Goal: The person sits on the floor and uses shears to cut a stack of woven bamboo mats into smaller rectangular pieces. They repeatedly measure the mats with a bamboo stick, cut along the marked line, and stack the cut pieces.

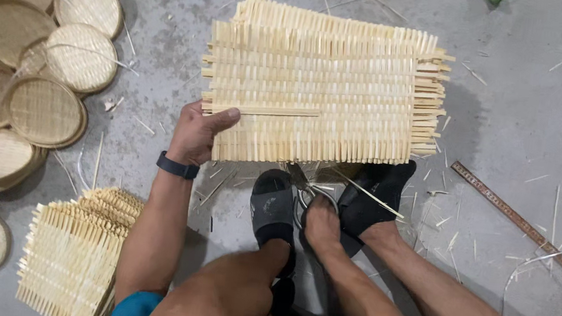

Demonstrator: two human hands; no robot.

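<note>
- The woven bamboo mat [315, 89], a pale rectangular panel on top of a stack of its like, lies on the grey concrete floor [532, 113] just ahead of the person's feet, its near edge over the toes.
- The left hand [195, 132] grips the mat's near left corner: thumb laid flat on top, pinning a loose bamboo strip [265, 111] that runs along the weave, fingers curled underneath out of sight.
- The right hand [321, 222] is closed round the handles of a pair of scissors [300, 184], whose blades point up at the mat's near edge between the two feet.
- The mat looks light and fairly stiff, though springy; its fringe of cut slat ends along the edges is probably sharp and splintery, so the flat woven face near a corner seems the safest place to hold.
- A black sandal [273, 209] and a black sock [374, 191] crowd the near edge and leave the blades little room.
- Round woven trays [41, 80] are piled at the floor's left edge, and a second stack of mats [73, 248] sits by the left elbow.
- A long ruler [522, 226] lies slantwise to the right, among scattered bamboo slivers [440, 221].
</note>
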